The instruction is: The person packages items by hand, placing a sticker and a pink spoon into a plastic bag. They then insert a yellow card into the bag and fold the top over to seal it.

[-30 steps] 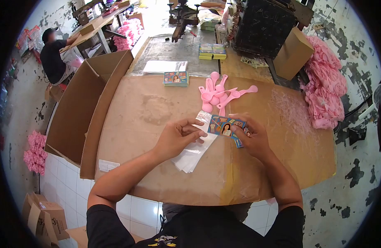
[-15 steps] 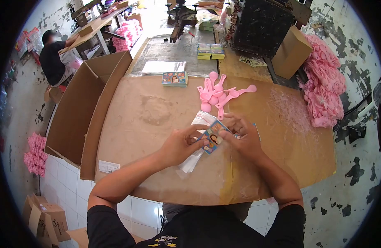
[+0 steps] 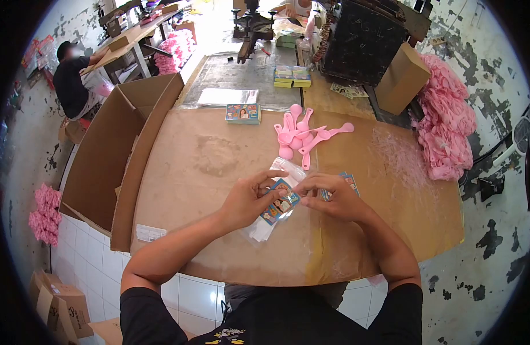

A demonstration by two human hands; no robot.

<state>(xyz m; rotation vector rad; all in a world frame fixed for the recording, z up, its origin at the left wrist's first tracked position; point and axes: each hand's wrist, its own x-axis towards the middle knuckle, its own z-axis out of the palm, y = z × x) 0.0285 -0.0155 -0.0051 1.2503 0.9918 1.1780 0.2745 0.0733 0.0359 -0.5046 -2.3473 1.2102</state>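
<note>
My left hand pinches a small blue printed card between thumb and fingers. Shiny clear film shows along the card's lower right edge, like a clear plastic bag. At the card's right corner, my right hand has thumb and fingertips closed on what looks like the film's edge; the fingers partly hide it. Beneath my hands lies a stack of clear plastic bags. More printed cards lie partly hidden behind my right hand. Pink measuring spoons are piled just beyond.
A card stack and white sheets or bags lie farther back. An open cardboard box stands left of the cardboard-covered table. Pink bundles are heaped at right, by a dark metal box. A person sits at far left.
The card has moved slightly left and down with my left hand. My right hand has let go of the card's face and now pinches at its right corner.
</note>
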